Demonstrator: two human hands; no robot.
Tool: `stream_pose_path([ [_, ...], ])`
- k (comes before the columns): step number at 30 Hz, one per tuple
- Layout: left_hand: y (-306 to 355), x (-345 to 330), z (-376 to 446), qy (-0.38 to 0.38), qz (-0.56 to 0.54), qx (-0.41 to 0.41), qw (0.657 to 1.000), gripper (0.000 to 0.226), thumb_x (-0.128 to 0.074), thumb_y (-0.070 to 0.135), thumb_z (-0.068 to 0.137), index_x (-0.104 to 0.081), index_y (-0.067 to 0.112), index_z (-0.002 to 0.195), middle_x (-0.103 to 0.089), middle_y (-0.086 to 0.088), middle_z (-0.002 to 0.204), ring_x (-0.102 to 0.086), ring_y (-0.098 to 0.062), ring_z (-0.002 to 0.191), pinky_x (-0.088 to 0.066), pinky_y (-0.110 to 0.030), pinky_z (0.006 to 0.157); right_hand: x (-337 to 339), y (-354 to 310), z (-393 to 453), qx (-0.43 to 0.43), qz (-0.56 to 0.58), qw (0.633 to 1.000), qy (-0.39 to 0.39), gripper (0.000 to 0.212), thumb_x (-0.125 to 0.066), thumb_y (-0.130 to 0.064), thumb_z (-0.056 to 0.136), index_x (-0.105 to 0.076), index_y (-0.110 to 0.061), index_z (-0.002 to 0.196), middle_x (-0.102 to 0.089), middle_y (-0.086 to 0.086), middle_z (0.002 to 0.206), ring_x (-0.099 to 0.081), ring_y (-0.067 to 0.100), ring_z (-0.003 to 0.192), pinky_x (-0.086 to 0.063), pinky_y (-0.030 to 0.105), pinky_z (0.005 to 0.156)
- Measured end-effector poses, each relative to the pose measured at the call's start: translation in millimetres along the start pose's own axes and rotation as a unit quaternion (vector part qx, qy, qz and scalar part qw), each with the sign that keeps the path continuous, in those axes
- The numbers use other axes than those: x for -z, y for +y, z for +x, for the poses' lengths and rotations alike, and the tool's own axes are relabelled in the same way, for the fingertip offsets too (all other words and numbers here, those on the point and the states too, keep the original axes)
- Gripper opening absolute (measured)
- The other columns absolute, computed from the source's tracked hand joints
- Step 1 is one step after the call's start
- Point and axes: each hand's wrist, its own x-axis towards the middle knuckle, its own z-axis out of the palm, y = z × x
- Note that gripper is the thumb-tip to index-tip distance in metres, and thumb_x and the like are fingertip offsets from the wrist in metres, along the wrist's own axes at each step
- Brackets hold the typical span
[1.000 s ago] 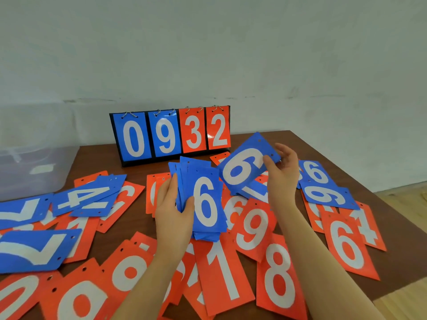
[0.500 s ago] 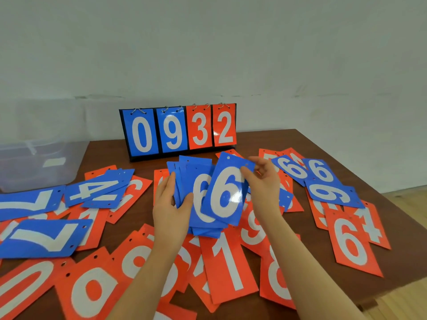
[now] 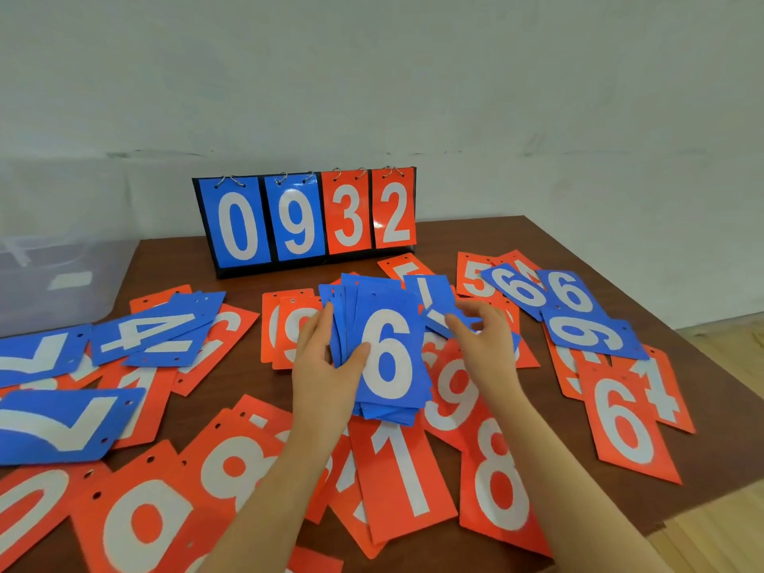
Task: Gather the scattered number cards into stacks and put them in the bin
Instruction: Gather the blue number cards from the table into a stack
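brown wooden table (image 3: 488, 235) against a pale wall. standing at its far edge: a black flip scoreboard (image 3: 306, 219) showing 0 9 in blue and 3 2 in orange. at the far left: a translucent plastic bin (image 3: 53, 279). scattered over the tabletop, overlapping: orange number cards (image 3: 624, 423) and blue number cards (image 3: 578, 324), among them blue 7s and a 4 at left, blue 6s at right, and orange 1, 8, 9 and 6 nearer the viewer.
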Motion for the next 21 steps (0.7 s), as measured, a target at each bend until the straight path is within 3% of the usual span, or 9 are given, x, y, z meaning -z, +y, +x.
stream_pose_path([
  [3, -4.4, -9.6, -1.2, -0.013, 0.011, -0.01, 1.0, 0.061, -0.065, 0.015, 0.084, -0.039, 0.023, 0.139, -0.04, 0.005, 0.139, -0.045, -0.013, 0.125, -0.052, -0.034, 0.09, 23.8, 22.0, 11.8, -0.049, -0.163, 0.985, 0.012, 0.041, -0.063, -0.033, 0.087, -0.054, -0.02, 0.125, -0.042, 0.008, 0.137, -0.035, 0.026, 0.129, -0.03, 0.046, 0.108],
  [7, -7.7, -20.7, -4.3, -0.028, 0.025, -0.016, 0.999, 0.062, -0.064, 0.016, 0.084, -0.037, 0.023, 0.14, -0.038, 0.006, 0.141, -0.041, -0.012, 0.128, -0.048, -0.041, 0.097, 44.5, 40.4, 17.9, -0.101, -0.239, 0.966, -0.008, 0.06, -0.067, -0.042, 0.082, -0.046, -0.018, 0.133, -0.031, 0.011, 0.14, -0.024, 0.032, 0.133, -0.018, 0.048, 0.11],
  [13, -3.9, -32.5, -7.1, -0.042, 0.039, -0.034, 0.998, 0.063, -0.063, 0.015, 0.086, -0.035, 0.023, 0.141, -0.036, 0.006, 0.142, -0.038, -0.011, 0.13, -0.048, -0.029, 0.095, 47.5, 44.0, 26.2, -0.125, -0.274, 0.952, -0.06, 0.063, -0.068, -0.048, 0.079, -0.045, -0.02, 0.131, -0.027, 0.011, 0.141, -0.022, 0.033, 0.134, -0.019, 0.046, 0.11],
  [16, -1.3, -35.2, -6.7, -0.036, 0.038, -0.033, 0.998, 0.062, -0.062, 0.016, 0.086, -0.034, 0.023, 0.141, -0.035, 0.005, 0.143, -0.037, -0.011, 0.131, -0.047, -0.033, 0.098, 51.1, 40.0, 30.3, -0.135, -0.279, 0.947, -0.08, 0.065, -0.07, -0.049, 0.077, -0.046, -0.018, 0.129, -0.027, 0.012, 0.142, -0.023, 0.033, 0.134, -0.022, 0.046, 0.109],
  [19, 1.0, -36.6, -7.3, -0.034, 0.035, -0.029, 0.998, 0.061, -0.061, 0.015, 0.087, -0.034, 0.023, 0.141, -0.035, 0.005, 0.142, -0.039, -0.011, 0.129, -0.05, -0.022, 0.088, 54.6, 39.7, 33.6, -0.141, -0.284, 0.945, -0.087, 0.077, -0.072, -0.053, 0.072, -0.04, -0.017, 0.132, -0.028, 0.013, 0.142, -0.025, 0.035, 0.134, -0.024, 0.049, 0.109],
  [21, 0.6, -37.1, -7.2, -0.034, 0.028, -0.027, 0.999, 0.06, -0.06, 0.016, 0.087, -0.034, 0.024, 0.141, -0.035, 0.005, 0.142, -0.04, -0.012, 0.128, -0.051, -0.023, 0.086, 57.5, 39.1, 36.3, -0.146, -0.29, 0.941, -0.097, 0.079, -0.073, -0.055, 0.07, -0.039, -0.018, 0.132, -0.029, 0.014, 0.141, -0.026, 0.035, 0.134, -0.025, 0.05, 0.109],
])
